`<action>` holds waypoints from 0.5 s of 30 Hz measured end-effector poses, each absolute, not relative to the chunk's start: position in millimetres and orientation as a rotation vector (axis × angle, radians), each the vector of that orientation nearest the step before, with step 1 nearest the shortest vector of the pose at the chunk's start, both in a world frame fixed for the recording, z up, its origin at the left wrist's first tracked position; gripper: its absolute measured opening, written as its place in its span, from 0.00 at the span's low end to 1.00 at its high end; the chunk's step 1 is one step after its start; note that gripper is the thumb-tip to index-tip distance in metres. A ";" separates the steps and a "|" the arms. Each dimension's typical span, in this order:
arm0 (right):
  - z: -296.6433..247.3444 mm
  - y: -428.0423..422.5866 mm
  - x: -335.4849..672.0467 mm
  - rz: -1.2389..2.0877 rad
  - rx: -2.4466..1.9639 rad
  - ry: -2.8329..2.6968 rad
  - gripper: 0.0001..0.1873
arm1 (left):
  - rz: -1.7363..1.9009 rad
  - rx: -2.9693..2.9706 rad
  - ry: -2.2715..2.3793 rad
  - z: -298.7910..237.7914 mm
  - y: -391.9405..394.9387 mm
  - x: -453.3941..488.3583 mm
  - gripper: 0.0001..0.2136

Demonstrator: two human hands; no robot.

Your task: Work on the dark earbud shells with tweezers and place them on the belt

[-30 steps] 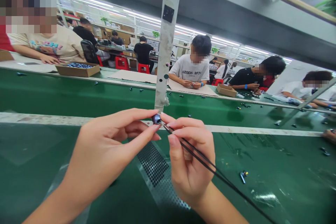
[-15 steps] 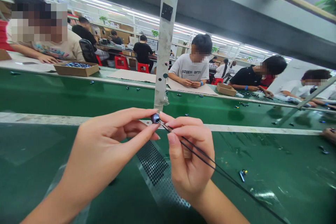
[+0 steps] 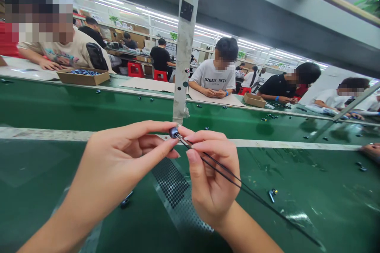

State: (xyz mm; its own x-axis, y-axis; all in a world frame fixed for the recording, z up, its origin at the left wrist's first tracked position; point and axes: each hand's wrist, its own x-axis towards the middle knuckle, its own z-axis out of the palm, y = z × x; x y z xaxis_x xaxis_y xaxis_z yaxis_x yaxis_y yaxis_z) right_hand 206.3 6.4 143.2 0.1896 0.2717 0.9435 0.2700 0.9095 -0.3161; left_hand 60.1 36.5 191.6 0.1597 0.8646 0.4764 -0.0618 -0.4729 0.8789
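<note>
Between the thumb and forefinger of my left hand (image 3: pixel 115 158) is a small, rounded, dark blue earbud (image 3: pixel 173 132), held up in front of me. Closed around thin black tweezers (image 3: pixel 264 201), my right hand (image 3: pixel 213 174) brings their silvery tips to the opening of the earbud. Whether the tips grip something there is too small to tell. Below my hands lies a clear sheet of black dots (image 3: pixel 172 185). A dark earbud (image 3: pixel 126 201) shows beside my left wrist, and a stemmed earbud (image 3: pixel 272 195) lies right of my right hand.
A green conveyor belt (image 3: pixel 142 112) with scattered earbuds crosses ahead, behind a pale rail (image 3: pixel 267 144). A white post (image 3: pixel 181 63) rises just beyond my hands. Co-workers sit opposite, near a cardboard box of parts (image 3: pixel 84 77). Another person's hand (image 3: pixel 371 150) shows at the right.
The view has shifted slightly. My hands keep the earbud and tweezers together in nearly the same pose. The dark earbud by my left wrist shows more now.
</note>
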 end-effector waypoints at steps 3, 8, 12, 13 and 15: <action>142.8 6.8 205.6 -0.022 -0.485 -1.410 0.12 | 1.455 1.651 0.797 193.5 35.6 61.5 0.08; 140.1 6.6 208.5 0.096 -0.499 -1.390 0.10 | 1.443 1.822 0.924 186.9 41.9 50.0 0.07; 111.8 -2.2 229.1 0.321 -0.604 -1.389 0.08 | 1.055 2.249 1.193 140.2 62.1 10.3 0.15; 99.7 -6.0 236.9 0.387 -0.663 -1.400 0.07 | 0.992 2.268 1.255 124.6 66.9 -2.3 0.17; 73.2 -14.9 253.7 0.521 -0.837 -1.389 0.04 | 0.865 2.267 1.337 95.3 74.0 -26.7 0.17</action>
